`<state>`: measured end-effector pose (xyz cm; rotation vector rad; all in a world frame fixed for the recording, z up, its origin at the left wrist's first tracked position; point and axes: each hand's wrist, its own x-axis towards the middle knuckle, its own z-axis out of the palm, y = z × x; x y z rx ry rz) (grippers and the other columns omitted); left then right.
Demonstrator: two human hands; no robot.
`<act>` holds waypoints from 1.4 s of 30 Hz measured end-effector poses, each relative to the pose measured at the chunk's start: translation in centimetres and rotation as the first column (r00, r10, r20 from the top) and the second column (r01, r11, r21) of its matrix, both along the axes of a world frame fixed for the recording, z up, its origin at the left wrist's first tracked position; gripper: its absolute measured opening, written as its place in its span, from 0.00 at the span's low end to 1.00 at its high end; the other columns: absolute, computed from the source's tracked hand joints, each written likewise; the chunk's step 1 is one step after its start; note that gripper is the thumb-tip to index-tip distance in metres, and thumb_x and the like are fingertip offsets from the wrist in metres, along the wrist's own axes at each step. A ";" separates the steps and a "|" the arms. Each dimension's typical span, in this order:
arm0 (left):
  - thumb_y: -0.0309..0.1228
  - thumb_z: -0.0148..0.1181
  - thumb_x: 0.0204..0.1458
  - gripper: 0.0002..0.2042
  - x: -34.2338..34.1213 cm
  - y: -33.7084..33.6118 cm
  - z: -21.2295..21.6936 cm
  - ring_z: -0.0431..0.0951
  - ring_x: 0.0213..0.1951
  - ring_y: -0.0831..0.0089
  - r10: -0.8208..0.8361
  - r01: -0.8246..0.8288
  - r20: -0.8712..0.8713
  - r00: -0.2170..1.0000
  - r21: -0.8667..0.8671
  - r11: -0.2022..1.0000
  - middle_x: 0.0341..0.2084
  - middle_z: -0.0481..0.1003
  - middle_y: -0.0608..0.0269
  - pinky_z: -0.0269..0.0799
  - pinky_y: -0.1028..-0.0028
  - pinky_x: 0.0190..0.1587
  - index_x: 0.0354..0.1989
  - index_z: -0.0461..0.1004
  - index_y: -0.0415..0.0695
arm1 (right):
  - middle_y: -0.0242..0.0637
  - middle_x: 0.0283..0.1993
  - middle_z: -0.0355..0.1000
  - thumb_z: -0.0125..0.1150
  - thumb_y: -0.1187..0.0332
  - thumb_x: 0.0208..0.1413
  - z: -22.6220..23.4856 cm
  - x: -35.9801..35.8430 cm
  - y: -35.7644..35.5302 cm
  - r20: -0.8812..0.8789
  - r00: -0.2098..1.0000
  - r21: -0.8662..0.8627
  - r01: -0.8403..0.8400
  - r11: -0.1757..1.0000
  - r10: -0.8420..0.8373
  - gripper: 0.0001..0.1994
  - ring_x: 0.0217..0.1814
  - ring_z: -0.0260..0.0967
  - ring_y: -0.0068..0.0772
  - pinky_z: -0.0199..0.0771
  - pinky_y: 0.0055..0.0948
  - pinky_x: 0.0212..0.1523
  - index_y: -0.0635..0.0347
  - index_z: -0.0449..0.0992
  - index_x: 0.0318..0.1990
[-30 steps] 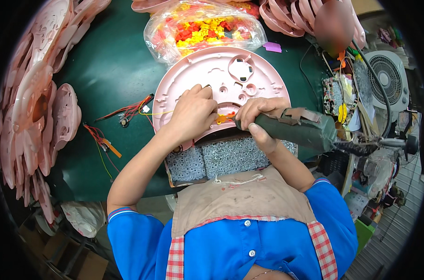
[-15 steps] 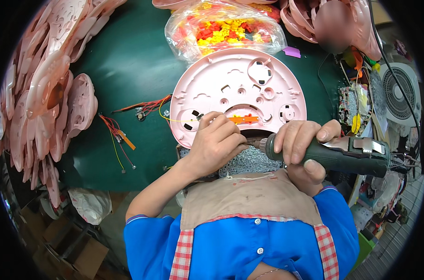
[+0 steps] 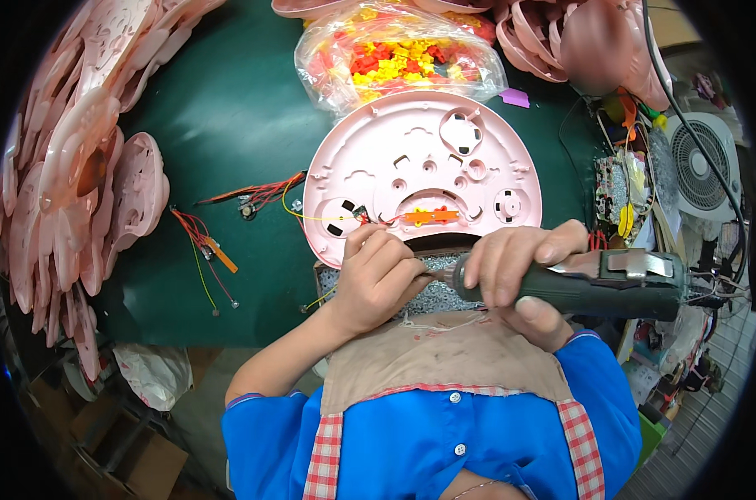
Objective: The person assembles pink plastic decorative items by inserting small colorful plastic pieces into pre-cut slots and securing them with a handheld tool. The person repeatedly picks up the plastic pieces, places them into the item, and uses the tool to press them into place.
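Two hands at a pink plate on the green desk (image 3: 228,108)

Right hand (image 3: 519,271), fingers clamped round a screwdriver (image 3: 594,285) lying sideways; left hand (image 3: 378,279), fingers curled together, rests at the pink plate (image 3: 419,167) near edge.

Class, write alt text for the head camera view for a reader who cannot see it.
A right hand grips a dark green electric screwdriver while the left hand steadies the near edge of a round pink plastic panel on a green table. Stacked pink shells lie at the left.

We note a clear bag of red and yellow parts (image 3: 399,52) at the far edge of the green table (image 3: 228,108), stacked pink shells (image 3: 61,192) along its left, a white fan (image 3: 704,167) beyond its right.
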<state>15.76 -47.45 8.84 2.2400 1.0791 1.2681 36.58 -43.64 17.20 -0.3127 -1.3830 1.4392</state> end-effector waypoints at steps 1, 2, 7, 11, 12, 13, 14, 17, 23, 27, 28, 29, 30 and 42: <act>0.28 0.77 0.38 0.13 0.1 -0.3 0.2 0.73 0.33 0.65 0.027 -0.027 0.007 1.000 -0.002 1.000 0.28 0.71 0.65 0.65 0.60 0.52 0.33 0.79 0.46 | 0.36 0.29 0.74 0.65 0.75 0.58 -0.1 -0.1 0.4 0.021 0.999 0.031 -0.037 0.999 0.036 0.24 0.32 0.76 0.34 0.82 0.40 0.39 0.51 0.65 0.61; 0.26 0.76 0.39 0.13 0.2 -0.5 0.2 0.73 0.32 0.65 0.045 -0.045 0.018 0.999 0.016 0.999 0.28 0.71 0.65 0.65 0.61 0.52 0.34 0.79 0.45 | 0.36 0.30 0.75 0.63 0.77 0.56 0.0 -0.3 0.5 0.040 0.998 0.056 -0.055 0.997 0.053 0.27 0.33 0.77 0.33 0.82 0.40 0.40 0.52 0.65 0.63; 0.28 0.76 0.42 0.13 -0.4 -0.9 0.4 0.76 0.35 0.67 0.040 -0.043 -0.068 0.997 -0.032 0.999 0.30 0.74 0.67 0.67 0.62 0.55 0.36 0.80 0.45 | 0.36 0.30 0.77 0.63 0.78 0.55 0.3 0.3 0.7 0.020 0.998 0.063 -0.060 0.996 0.059 0.28 0.32 0.77 0.32 0.83 0.42 0.41 0.51 0.65 0.63; 0.28 0.74 0.44 0.12 -0.6 -0.8 -0.1 0.76 0.35 0.66 -0.042 0.037 -0.103 0.994 -0.050 0.998 0.31 0.74 0.66 0.67 0.62 0.55 0.36 0.79 0.44 | 0.35 0.32 0.76 0.65 0.72 0.60 0.6 0.2 0.2 0.079 0.994 0.007 -0.079 0.997 0.078 0.24 0.33 0.76 0.33 0.80 0.42 0.42 0.48 0.64 0.61; 0.28 0.74 0.44 0.12 -0.6 -0.8 -0.3 0.75 0.35 0.66 -0.062 0.057 -0.117 0.991 -0.052 0.997 0.31 0.73 0.65 0.67 0.62 0.55 0.36 0.79 0.44 | 0.34 0.33 0.76 0.66 0.70 0.63 0.7 0.1 0.0 0.103 0.991 -0.021 -0.080 0.997 0.081 0.22 0.34 0.76 0.33 0.80 0.43 0.43 0.47 0.63 0.60; 0.28 0.74 0.44 0.12 -0.6 -0.7 -0.2 0.75 0.35 0.66 -0.090 0.084 -0.116 0.989 -0.055 0.995 0.31 0.73 0.65 0.67 0.62 0.55 0.36 0.78 0.43 | 0.35 0.32 0.76 0.65 0.72 0.60 0.6 0.3 0.2 0.109 0.989 0.004 -0.096 0.995 0.095 0.26 0.33 0.76 0.33 0.80 0.42 0.42 0.46 0.63 0.63; 0.28 0.74 0.44 0.12 -0.7 -0.6 0.1 0.75 0.35 0.65 -0.116 0.110 -0.118 0.986 -0.062 0.992 0.31 0.73 0.65 0.67 0.62 0.55 0.36 0.78 0.43 | 0.35 0.31 0.77 0.65 0.75 0.57 0.3 0.5 0.4 0.113 0.987 0.024 -0.114 0.993 0.110 0.30 0.32 0.75 0.32 0.81 0.42 0.42 0.45 0.63 0.66; 0.29 0.74 0.44 0.12 -0.8 -0.4 0.2 0.75 0.34 0.65 -0.127 0.123 -0.112 0.986 -0.037 0.992 0.30 0.71 0.64 0.68 0.62 0.53 0.35 0.77 0.43 | 0.36 0.29 0.77 0.64 0.78 0.54 0.0 0.6 0.3 0.079 0.991 0.050 -0.111 0.993 0.107 0.31 0.31 0.76 0.32 0.82 0.42 0.40 0.50 0.64 0.66; 0.27 0.78 0.39 0.17 -1.3 -0.2 -0.1 0.76 0.36 0.63 0.038 -0.040 -0.052 0.998 -0.034 0.999 0.33 0.76 0.63 0.69 0.60 0.48 0.39 0.79 0.44 | 0.38 0.29 0.74 0.63 0.79 0.53 -1.1 -0.3 0.9 0.089 0.996 0.167 -0.019 0.986 0.004 0.29 0.31 0.75 0.33 0.81 0.42 0.40 0.54 0.62 0.62; 0.29 0.77 0.44 0.18 -5.7 1.9 1.5 0.76 0.44 0.59 0.291 -0.302 -0.214 0.932 -0.020 0.953 0.39 0.78 0.61 0.65 0.58 0.53 0.45 0.79 0.43 | 0.39 0.30 0.72 0.60 0.81 0.54 -2.9 -1.3 2.4 0.119 0.986 0.208 0.091 0.974 -0.118 0.28 0.30 0.73 0.33 0.80 0.41 0.39 0.55 0.59 0.61; 0.29 0.76 0.45 0.16 -6.4 2.3 2.0 0.76 0.44 0.59 0.290 -0.320 -0.289 0.913 -0.062 0.945 0.39 0.78 0.61 0.64 0.58 0.53 0.43 0.79 0.44 | 0.39 0.30 0.71 0.60 0.81 0.54 -3.4 -1.4 2.7 0.118 0.985 0.186 0.104 0.977 -0.127 0.27 0.30 0.72 0.32 0.79 0.41 0.39 0.55 0.58 0.60; 0.30 0.75 0.47 0.14 -7.0 2.5 2.3 0.75 0.44 0.59 0.294 -0.351 -0.365 0.883 -0.102 0.931 0.38 0.77 0.61 0.64 0.58 0.54 0.41 0.80 0.44 | 0.39 0.30 0.71 0.59 0.81 0.54 -3.9 -1.5 3.1 0.124 0.984 0.196 0.098 0.976 -0.124 0.27 0.31 0.73 0.32 0.79 0.41 0.39 0.55 0.58 0.60; 0.29 0.74 0.47 0.12 -7.4 2.4 2.1 0.75 0.44 0.59 0.271 -0.332 -0.382 0.883 -0.103 0.938 0.38 0.77 0.62 0.64 0.58 0.54 0.40 0.80 0.44 | 0.39 0.30 0.71 0.59 0.81 0.54 -4.5 -1.7 3.4 0.131 0.984 0.207 0.094 0.974 -0.123 0.27 0.31 0.73 0.32 0.79 0.40 0.39 0.56 0.58 0.60; 0.26 0.68 0.53 0.05 -5.5 3.2 1.9 0.79 0.31 0.58 0.011 -0.094 -0.247 0.969 -0.323 0.942 0.27 0.74 0.58 0.72 0.63 0.33 0.37 0.81 0.43 | 0.38 0.35 0.70 0.63 0.79 0.55 -8.2 -3.7 4.8 0.268 0.947 0.040 0.172 0.984 -0.176 0.20 0.35 0.71 0.29 0.76 0.34 0.40 0.61 0.65 0.53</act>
